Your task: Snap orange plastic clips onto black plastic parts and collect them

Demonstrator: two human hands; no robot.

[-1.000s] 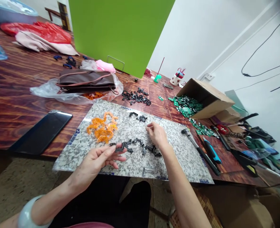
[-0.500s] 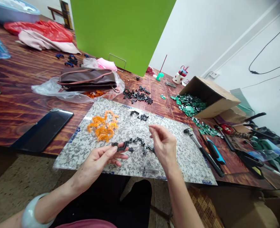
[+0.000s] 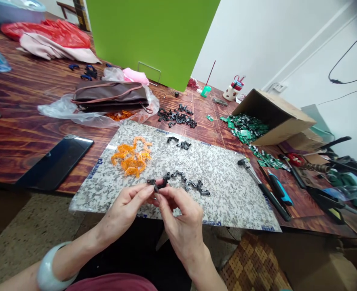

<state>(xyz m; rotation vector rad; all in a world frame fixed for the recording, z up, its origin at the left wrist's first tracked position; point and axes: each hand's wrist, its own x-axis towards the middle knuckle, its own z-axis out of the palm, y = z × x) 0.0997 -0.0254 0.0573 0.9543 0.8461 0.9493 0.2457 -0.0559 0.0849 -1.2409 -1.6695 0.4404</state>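
Note:
Over the near edge of the speckled board (image 3: 227, 182), my left hand (image 3: 128, 206) pinches a small black plastic bracket (image 3: 163, 182). My right hand (image 3: 181, 214) meets it there, thumb and finger pressed together at the bracket; something thin shows between the fingertips, too small to name. Just beyond my fingers lie several more black plastic brackets (image 3: 201, 188). Translucent orange plastic pieces (image 3: 132, 157) form a pile left of them. Farther back on the board are a few black pieces (image 3: 184, 144) and some fine, thin clear strands or pins (image 3: 186, 161).
A hammer-like tool (image 3: 265, 190) and a blue-black cutter (image 3: 279, 188) lie at the right. Green circuit boards (image 3: 246, 127) spill from a cardboard box (image 3: 283, 113). A phone (image 3: 57, 161), a brown bag (image 3: 110, 95) and a black parts pile (image 3: 178, 117) surround the board.
My right hand has moved left and down from above the thin strands to the bracket in my left hand. The two hands now meet. The camera view has shifted slightly.

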